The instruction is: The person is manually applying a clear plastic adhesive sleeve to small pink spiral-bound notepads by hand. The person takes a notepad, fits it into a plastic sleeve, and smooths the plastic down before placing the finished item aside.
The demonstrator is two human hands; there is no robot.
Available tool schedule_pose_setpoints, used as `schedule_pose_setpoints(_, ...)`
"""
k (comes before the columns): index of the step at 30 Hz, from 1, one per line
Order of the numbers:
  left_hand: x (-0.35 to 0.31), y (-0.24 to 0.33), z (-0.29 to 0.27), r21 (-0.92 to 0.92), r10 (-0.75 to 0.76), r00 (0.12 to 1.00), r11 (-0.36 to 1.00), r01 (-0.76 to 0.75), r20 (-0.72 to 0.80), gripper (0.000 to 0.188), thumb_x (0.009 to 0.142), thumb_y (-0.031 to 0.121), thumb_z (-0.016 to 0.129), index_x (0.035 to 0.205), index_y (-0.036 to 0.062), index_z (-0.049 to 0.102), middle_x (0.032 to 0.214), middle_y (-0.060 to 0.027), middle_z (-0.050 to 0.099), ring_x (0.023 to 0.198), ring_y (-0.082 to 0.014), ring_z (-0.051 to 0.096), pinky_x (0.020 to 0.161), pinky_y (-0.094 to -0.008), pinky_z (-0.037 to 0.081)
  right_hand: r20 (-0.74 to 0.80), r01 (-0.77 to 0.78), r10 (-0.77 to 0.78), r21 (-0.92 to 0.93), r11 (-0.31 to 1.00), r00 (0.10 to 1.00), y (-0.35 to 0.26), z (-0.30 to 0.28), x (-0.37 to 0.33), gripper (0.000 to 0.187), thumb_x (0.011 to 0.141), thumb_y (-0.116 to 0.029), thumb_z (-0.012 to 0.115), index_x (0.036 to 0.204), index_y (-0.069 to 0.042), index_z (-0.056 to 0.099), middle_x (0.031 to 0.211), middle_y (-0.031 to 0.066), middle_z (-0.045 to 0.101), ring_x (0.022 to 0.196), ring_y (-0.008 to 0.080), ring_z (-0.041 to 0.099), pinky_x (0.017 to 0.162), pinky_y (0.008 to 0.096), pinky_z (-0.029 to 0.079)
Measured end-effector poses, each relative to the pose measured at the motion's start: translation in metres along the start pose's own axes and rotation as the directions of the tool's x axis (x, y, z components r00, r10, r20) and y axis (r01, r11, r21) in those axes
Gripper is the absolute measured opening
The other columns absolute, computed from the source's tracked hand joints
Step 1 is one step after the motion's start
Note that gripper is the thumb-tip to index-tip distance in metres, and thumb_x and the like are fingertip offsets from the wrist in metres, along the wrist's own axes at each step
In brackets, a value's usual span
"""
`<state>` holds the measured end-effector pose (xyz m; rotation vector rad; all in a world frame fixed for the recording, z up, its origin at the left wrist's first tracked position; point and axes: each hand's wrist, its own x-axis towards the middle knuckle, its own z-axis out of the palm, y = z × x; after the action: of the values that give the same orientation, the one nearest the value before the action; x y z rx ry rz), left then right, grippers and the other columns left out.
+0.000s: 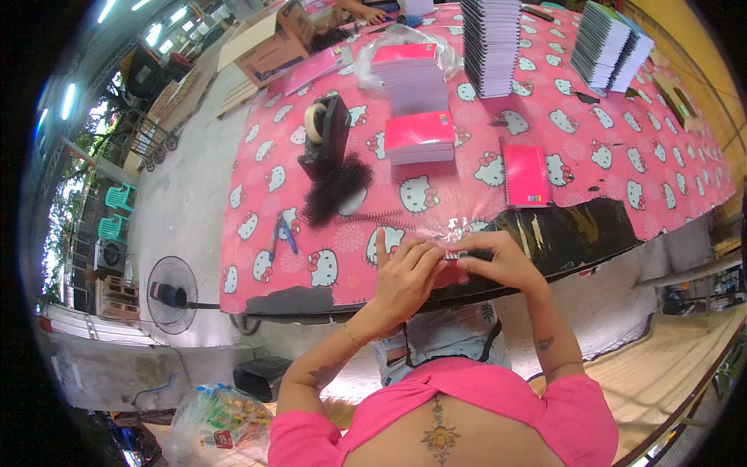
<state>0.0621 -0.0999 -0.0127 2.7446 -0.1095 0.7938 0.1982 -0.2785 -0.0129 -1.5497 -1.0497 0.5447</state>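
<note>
At the near edge of the table, my left hand (408,272) and my right hand (498,261) meet over a small pink-and-white thing (453,255). My fingers hide most of it, so its kind does not show. Clear, shiny plastic (455,227) lies just beyond my fingertips. The left fingers are bent over the thing with the index finger sticking up, while the right thumb and fingers pinch its other side. Nearby lie a pink spiral notebook (527,176), a thin black binding coil (373,218), a heap of black coils (336,191) and blue-handled pliers (285,233).
A black tape dispenser (325,140) stands left of a stack of pink-covered pads (420,140). Farther back are a plastic-wrapped stack (412,82), tall spiral-notebook stacks (492,50) and a cardboard box (268,50). Another person's hand (372,14) shows at the far edge. A fan (171,296) stands left.
</note>
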Motion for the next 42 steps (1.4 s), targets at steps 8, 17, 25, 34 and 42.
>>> schedule_pose_setpoints(8, 0.001, -0.001, 0.001, -0.05, -0.026, 0.999, 0.998, 0.025, -0.021, 0.024, 0.084, 0.022, 0.071, 0.104, 0.0101, 0.064, 0.102, -0.004, 0.067, 0.095, -0.0214, 0.063, 0.11, -0.0495, 0.028, 0.091, 0.004, 0.009, -0.141, 0.99, 0.996, -0.004, -0.018, 0.012, 0.018, 0.086, -0.017, 0.072, 0.095, -0.002, 0.072, 0.085, 0.0115, 0.071, 0.078, 0.0197, 0.067, 0.073, 0.0321, 0.05)
schedule_pose_setpoints(17, 0.008, 0.012, -0.021, -0.068, -0.03, 0.995, 0.997, 0.036, 0.096, 0.023, 0.085, 0.013, 0.068, 0.107, 0.0068, 0.063, 0.097, -0.0086, 0.065, 0.085, -0.0273, 0.061, 0.079, -0.0412, 0.046, -0.122, 0.048, -0.103, -0.384, 0.922, 0.987, -0.002, 0.011, 0.01, 0.016, 0.079, -0.014, 0.07, 0.089, -0.002, 0.064, 0.083, 0.0133, 0.065, 0.078, 0.0309, 0.064, 0.071, 0.0365, 0.05)
schedule_pose_setpoints(25, 0.058, 0.028, -0.048, -0.574, -0.275, 0.953, 0.763, 0.297, 0.128, 0.024, 0.089, 0.009, 0.064, 0.113, 0.0025, 0.062, 0.095, -0.0171, 0.066, 0.088, -0.0329, 0.065, 0.074, -0.0387, 0.052, -0.592, 0.133, -0.028, 0.135, 0.982, 0.805, -0.042, 0.041, -0.001, 0.039, 0.088, -0.02, 0.068, 0.121, -0.001, 0.059, 0.106, 0.0119, 0.066, 0.099, 0.024, 0.065, 0.086, 0.0338, 0.05)
schedule_pose_setpoints(34, 0.139, -0.122, 0.042, 0.156, 0.094, 0.983, 0.985, -0.069, -0.16, 0.027, 0.088, 0.014, 0.062, 0.113, 0.0041, 0.065, 0.11, -0.0141, 0.068, 0.103, -0.0329, 0.065, 0.092, -0.0443, 0.05, -0.661, -0.35, 0.157, -0.17, 0.921, 0.734, 0.042, -0.104, 0.009, 0.06, 0.086, -0.021, 0.07, 0.136, 0.0, 0.047, 0.129, 0.0156, 0.054, 0.118, 0.0238, 0.053, 0.101, 0.0402, 0.041)
schedule_pose_setpoints(42, 0.106, -0.054, -0.008, 0.173, 0.168, 0.964, 0.976, -0.133, -0.204, 0.03, 0.08, 0.009, 0.061, 0.11, 0.0063, 0.063, 0.097, -0.0093, 0.064, 0.092, -0.0283, 0.06, 0.092, -0.0399, 0.047, -0.472, 0.001, -0.253, -0.471, 0.882, 0.844, 0.007, -0.066, 0.019, 0.078, 0.076, -0.028, 0.08, 0.14, -0.002, 0.045, 0.144, 0.0193, 0.042, 0.134, 0.0262, 0.04, 0.109, 0.0434, 0.033)
